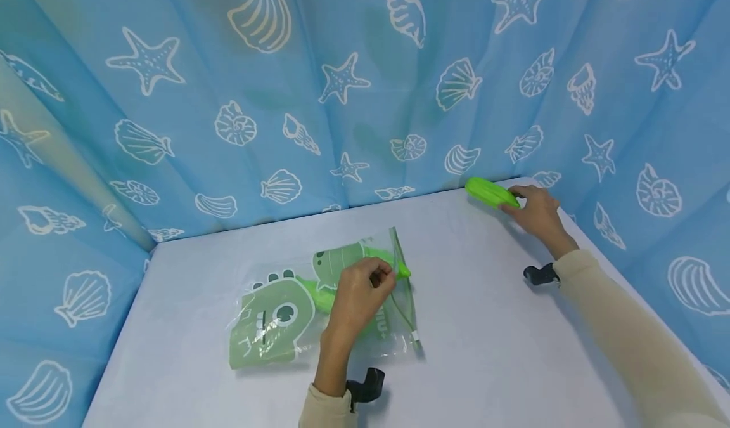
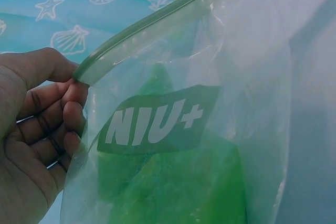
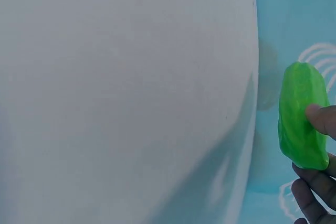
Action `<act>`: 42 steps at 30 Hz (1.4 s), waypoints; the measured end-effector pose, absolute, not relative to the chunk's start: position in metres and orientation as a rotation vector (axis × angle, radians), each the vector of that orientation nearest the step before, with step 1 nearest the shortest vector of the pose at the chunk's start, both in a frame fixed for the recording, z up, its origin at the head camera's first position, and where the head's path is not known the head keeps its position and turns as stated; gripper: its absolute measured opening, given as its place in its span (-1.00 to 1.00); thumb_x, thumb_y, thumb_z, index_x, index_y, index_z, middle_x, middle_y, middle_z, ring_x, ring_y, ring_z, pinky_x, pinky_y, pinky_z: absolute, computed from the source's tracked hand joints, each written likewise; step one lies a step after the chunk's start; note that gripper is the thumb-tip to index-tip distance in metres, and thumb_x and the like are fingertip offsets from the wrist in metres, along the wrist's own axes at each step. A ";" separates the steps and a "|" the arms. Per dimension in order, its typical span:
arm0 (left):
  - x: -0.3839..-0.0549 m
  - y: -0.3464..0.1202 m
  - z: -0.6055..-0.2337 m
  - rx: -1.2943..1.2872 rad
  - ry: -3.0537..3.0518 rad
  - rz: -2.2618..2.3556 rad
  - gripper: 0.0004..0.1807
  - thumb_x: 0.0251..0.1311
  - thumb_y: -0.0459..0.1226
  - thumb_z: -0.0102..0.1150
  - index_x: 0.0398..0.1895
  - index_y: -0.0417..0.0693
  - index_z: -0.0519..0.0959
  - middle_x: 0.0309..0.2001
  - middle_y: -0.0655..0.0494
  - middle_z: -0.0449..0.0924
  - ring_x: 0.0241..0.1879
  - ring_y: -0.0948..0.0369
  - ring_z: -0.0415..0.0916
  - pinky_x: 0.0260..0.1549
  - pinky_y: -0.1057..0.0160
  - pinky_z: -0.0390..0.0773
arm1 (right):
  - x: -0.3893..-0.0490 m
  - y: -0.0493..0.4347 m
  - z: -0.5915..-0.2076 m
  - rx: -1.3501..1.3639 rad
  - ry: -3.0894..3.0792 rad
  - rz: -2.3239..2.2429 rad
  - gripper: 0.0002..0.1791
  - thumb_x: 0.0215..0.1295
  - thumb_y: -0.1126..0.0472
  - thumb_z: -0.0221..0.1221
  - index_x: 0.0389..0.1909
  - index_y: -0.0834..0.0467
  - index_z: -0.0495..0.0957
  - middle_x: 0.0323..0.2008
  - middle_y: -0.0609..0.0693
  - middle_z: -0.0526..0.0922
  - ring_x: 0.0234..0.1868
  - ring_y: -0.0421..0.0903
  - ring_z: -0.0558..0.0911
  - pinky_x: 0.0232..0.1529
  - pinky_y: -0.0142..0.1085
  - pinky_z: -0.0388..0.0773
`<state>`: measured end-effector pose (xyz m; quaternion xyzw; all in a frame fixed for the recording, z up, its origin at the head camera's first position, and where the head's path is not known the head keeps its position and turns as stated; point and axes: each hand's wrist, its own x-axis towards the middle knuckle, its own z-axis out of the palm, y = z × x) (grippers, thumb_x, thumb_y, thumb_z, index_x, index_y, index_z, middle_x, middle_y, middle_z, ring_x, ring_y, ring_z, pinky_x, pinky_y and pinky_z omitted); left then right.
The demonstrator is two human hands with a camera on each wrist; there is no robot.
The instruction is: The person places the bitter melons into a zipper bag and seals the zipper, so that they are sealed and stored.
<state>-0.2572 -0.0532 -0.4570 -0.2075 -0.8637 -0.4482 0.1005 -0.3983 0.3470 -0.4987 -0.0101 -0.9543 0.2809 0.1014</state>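
Note:
A clear zip bag (image 1: pixel 274 326) with a green cartoon print lies on the white table. My left hand (image 1: pixel 358 288) pinches the bag's green zip edge (image 2: pixel 142 27) between thumb and fingertips. Bright green things (image 1: pixel 319 296) show through the plastic, partly hidden by the print and the hand; their kind is unclear. Over the table's far right corner, my right hand (image 1: pixel 538 212) grips one end of a bright green, ridged, oblong toy vegetable (image 1: pixel 487 192). In the right wrist view the thumb (image 3: pixel 320 119) presses on its side.
Blue curtains (image 1: pixel 342 130) with white shell and starfish prints hang behind and beside the white table (image 1: pixel 467 326). A white slider (image 1: pixel 415 336) sits on the bag's zip at its near end. Each wrist wears a small black camera (image 1: pixel 367 385).

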 end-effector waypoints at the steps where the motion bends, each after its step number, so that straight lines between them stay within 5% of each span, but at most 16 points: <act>1: -0.258 -0.053 -0.456 -0.616 -2.554 -1.321 -0.96 0.28 -0.33 0.24 -0.32 -0.09 0.66 -0.41 0.21 0.57 -0.45 0.32 0.48 -0.45 0.34 0.54 | -0.394 0.345 -0.496 -0.011 -2.814 0.827 -0.42 0.35 0.06 0.28 0.25 0.32 0.46 0.19 0.38 0.47 0.22 0.38 0.31 0.12 0.32 0.00; 7: -0.258 -0.055 -0.454 -0.615 -2.559 -1.318 -0.96 0.27 -0.34 0.25 -0.32 -0.09 0.67 -0.42 0.20 0.58 -0.45 0.32 0.49 -0.43 0.33 0.55 | -0.364 0.330 -0.489 0.060 -2.828 0.849 -0.38 0.32 -0.01 0.30 0.29 0.26 0.46 0.25 0.36 0.44 0.30 0.37 0.28 0.22 0.41 -0.07; 15: -0.259 -0.053 -0.454 -0.631 -2.542 -1.307 -0.96 0.26 -0.36 0.25 -0.33 -0.11 0.67 -0.42 0.19 0.58 -0.46 0.31 0.49 -0.45 0.34 0.54 | -0.321 0.308 -0.483 0.178 -2.806 0.919 -0.34 0.28 -0.09 0.33 0.28 0.21 0.49 0.28 0.30 0.43 0.35 0.33 0.27 0.22 0.39 0.20; 42: -0.259 -0.052 -0.454 -0.643 -2.530 -1.282 -0.95 0.26 -0.37 0.25 -0.33 -0.14 0.67 -0.43 0.15 0.59 -0.47 0.28 0.50 -0.45 0.34 0.54 | -0.253 0.241 -0.491 0.682 -2.650 0.995 -0.48 0.09 0.15 0.49 0.12 0.02 0.63 0.09 -0.04 0.61 0.16 0.04 0.50 0.05 0.17 0.40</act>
